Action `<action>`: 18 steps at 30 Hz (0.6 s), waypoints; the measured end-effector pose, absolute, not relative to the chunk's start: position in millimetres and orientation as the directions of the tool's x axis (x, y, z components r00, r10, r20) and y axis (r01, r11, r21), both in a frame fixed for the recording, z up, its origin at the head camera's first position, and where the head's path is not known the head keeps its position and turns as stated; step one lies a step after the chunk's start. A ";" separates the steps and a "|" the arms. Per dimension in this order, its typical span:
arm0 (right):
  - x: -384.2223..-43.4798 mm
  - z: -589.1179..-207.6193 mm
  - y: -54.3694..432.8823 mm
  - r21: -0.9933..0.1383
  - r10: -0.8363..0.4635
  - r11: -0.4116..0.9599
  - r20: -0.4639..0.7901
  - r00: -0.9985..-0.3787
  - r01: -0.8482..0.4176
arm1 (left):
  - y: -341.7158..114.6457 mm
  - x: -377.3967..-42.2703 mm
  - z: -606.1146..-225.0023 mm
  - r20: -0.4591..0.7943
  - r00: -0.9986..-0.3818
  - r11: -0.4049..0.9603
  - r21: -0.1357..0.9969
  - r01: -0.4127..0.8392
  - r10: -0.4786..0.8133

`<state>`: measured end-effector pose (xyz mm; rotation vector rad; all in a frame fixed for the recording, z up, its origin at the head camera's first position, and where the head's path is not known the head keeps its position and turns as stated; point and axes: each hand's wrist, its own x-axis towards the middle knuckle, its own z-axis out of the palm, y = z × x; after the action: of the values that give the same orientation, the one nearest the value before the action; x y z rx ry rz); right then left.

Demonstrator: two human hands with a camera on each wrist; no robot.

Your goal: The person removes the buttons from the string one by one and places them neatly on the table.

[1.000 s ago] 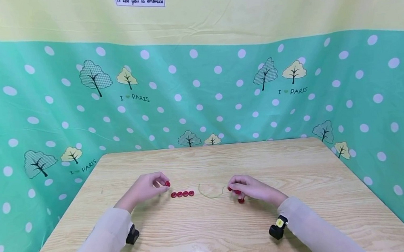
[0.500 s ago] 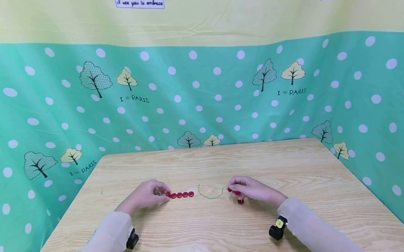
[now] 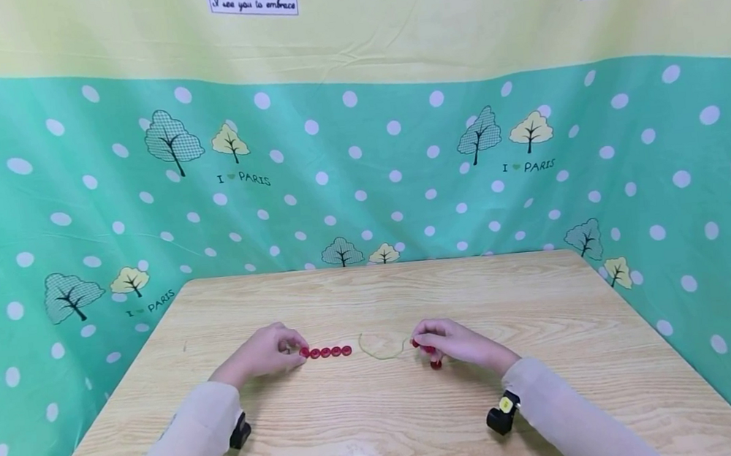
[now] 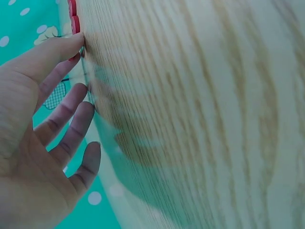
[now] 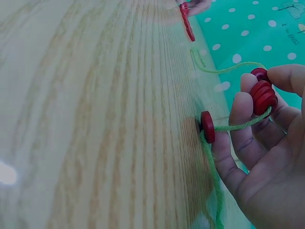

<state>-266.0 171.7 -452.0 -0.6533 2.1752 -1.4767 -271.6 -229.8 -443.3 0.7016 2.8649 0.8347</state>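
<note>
The left hand (image 3: 270,351) reaches in from the left side of the worktop (image 3: 384,417), thumb and index finger together, the other 3 fingers apart and loosely bent. Its grip pinches the end bead (image 3: 304,352), leftmost of 5 in a row of red beads (image 3: 326,352). The row runs roughly parallel to the far edge, left of the worktop's middle and well in from the left edge.

The right hand (image 3: 449,339) comes in from the right side, fingers curled, its grip holding a stack of red beads (image 5: 264,98) threaded on a green string (image 5: 240,126). The string's free length curves over the worktop between the row and the right hand.

A black wrist camera sits below each sleeve's cuff: left (image 3: 240,431), right (image 3: 502,413). Beyond the far edge hangs a dotted curtain (image 3: 361,184) printed with trees.

From the head, the right hand covers much of the stack. The right wrist view shows the beads packed together, 1 pressed at the thumb tip, and a lower bead (image 5: 208,127) apart from them, with string hanging below it. The left wrist view catches just part of the row.
</note>
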 end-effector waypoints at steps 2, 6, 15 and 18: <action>-266.0 -452.3 171.8 -0.937 -0.598 0.320 -0.088 -0.796 -0.137 | -229.9 -271.3 -443.4 0.053 -0.893 0.747 0.527 0.405 0.446; -265.9 -452.6 172.0 -0.940 -0.594 0.317 -0.094 -0.799 -0.125 | -229.9 -270.9 -443.2 0.050 -0.895 0.746 0.533 0.400 0.444; -265.9 -453.0 172.6 -0.942 -0.595 0.311 -0.088 -0.799 -0.128 | -229.5 -271.3 -443.8 0.045 -0.898 0.755 0.524 0.394 0.438; -265.3 -452.1 172.6 -0.944 -0.595 0.307 -0.092 -0.799 -0.121 | -229.7 -271.5 -444.3 0.045 -0.900 0.756 0.524 0.392 0.434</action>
<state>-265.3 172.6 -452.1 -0.6357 2.1543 -1.4993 -271.5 -229.7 -444.3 0.6758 2.8698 0.8292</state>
